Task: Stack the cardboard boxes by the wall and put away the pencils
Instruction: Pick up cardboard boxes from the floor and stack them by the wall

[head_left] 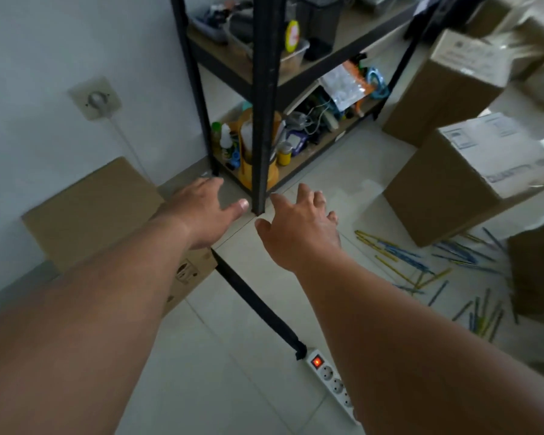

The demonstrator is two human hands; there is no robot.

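Boxes (471,183) wait at the frame's right.
Right hand (299,230) is nearer them than left hand (201,211); all fingers (307,196) are spread and hold nothing.

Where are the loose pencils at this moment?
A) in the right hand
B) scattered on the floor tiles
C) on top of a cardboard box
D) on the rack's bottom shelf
B: the pencils lie strewn across the floor tiles, next to a cardboard box.
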